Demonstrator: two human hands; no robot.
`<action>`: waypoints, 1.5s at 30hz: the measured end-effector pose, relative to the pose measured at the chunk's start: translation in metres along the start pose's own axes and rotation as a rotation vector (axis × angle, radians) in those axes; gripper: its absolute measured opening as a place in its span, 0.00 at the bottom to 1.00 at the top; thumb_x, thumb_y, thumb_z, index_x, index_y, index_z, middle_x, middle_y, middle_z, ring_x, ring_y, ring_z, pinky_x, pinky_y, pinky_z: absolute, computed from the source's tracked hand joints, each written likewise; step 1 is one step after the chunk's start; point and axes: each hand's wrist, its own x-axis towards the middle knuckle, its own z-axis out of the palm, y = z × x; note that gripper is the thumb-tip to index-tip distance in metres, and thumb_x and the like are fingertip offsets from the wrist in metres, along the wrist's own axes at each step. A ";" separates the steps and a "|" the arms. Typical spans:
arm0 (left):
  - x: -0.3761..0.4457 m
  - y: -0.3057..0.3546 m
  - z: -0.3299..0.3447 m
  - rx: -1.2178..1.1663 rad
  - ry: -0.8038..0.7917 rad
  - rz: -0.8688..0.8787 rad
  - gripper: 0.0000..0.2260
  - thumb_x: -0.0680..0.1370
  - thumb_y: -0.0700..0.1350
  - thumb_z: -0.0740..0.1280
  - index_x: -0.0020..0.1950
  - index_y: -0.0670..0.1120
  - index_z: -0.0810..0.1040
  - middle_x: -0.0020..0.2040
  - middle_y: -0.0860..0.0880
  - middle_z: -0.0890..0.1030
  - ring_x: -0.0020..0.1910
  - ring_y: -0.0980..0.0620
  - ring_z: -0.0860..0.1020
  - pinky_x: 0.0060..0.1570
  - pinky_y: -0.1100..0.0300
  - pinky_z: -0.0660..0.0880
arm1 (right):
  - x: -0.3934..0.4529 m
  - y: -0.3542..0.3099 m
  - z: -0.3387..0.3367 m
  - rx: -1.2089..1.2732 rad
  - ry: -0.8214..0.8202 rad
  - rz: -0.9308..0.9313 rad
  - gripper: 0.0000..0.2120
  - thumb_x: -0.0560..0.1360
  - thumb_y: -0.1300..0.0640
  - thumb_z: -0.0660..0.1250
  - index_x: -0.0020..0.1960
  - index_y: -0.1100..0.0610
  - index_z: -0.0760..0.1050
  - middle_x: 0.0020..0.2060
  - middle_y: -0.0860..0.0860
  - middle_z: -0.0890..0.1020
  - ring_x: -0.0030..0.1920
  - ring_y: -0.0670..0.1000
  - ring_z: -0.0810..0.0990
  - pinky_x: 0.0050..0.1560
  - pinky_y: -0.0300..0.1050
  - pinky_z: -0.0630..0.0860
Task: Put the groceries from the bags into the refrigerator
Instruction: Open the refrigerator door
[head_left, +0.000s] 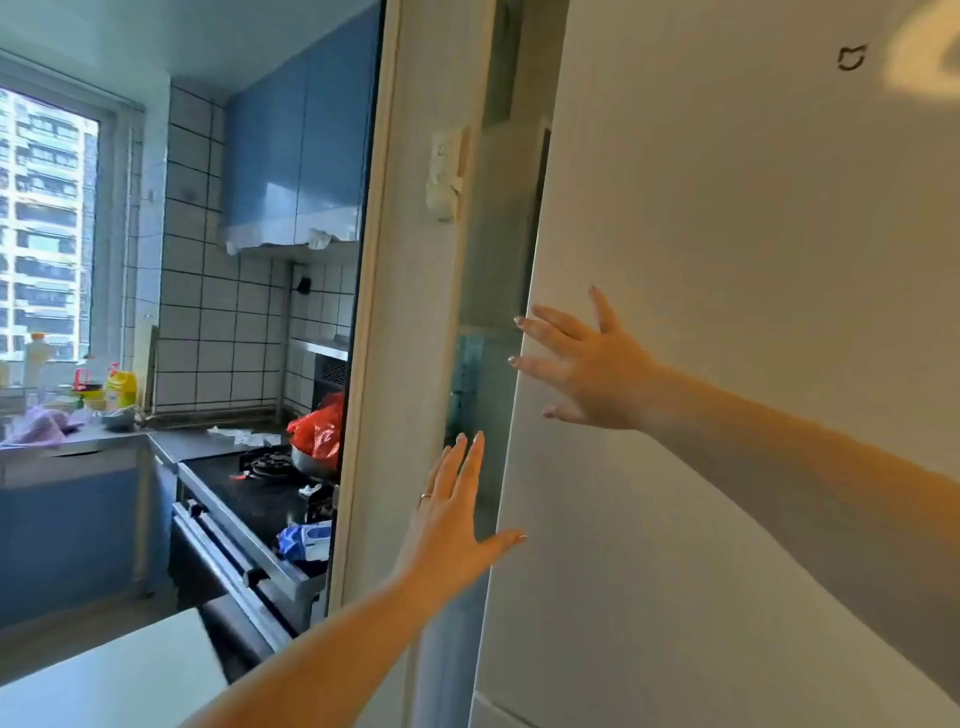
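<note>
Head | 2 hands: left hand (451, 525), right hand (587, 366), fingers spread (each grip apart) | 1 refrigerator door (727, 364)

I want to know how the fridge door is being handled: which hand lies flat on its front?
The right hand, fingers spread on the refrigerator door. The left hand is lower, at the door's edge.

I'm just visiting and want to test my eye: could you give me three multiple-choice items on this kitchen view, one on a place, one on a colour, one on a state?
1. Where is the red bag?
A. on the stove
B. on the floor
C. in the fridge

2. What colour are the upper cabinets?
A. white
B. blue
C. green

3. How is the right hand?
A. fist
B. gripping a bag
C. fingers spread on the fridge door

Answers:
A, it sits in a pan on the stove.
B, their fronts are glossy blue.
C, straight fingers lie flat there.
</note>
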 end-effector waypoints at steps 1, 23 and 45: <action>0.008 -0.002 0.006 -0.028 -0.025 -0.012 0.49 0.69 0.64 0.69 0.69 0.63 0.30 0.77 0.57 0.40 0.76 0.54 0.44 0.74 0.49 0.52 | 0.007 0.003 0.009 -0.009 0.013 -0.008 0.33 0.65 0.39 0.72 0.66 0.51 0.73 0.70 0.60 0.68 0.72 0.59 0.63 0.64 0.76 0.49; 0.058 -0.023 0.053 -0.269 -0.286 -0.063 0.56 0.66 0.61 0.74 0.64 0.70 0.24 0.72 0.52 0.64 0.60 0.52 0.74 0.61 0.51 0.73 | 0.035 0.006 0.027 -0.166 -0.128 -0.011 0.32 0.73 0.31 0.53 0.68 0.51 0.67 0.72 0.58 0.62 0.75 0.60 0.49 0.63 0.77 0.40; -0.058 0.002 -0.008 -0.379 -0.106 -0.009 0.36 0.66 0.61 0.73 0.69 0.51 0.65 0.54 0.57 0.68 0.50 0.60 0.70 0.47 0.69 0.69 | -0.027 -0.084 -0.076 0.035 0.046 0.312 0.31 0.75 0.39 0.57 0.74 0.52 0.61 0.75 0.59 0.55 0.76 0.60 0.49 0.69 0.71 0.50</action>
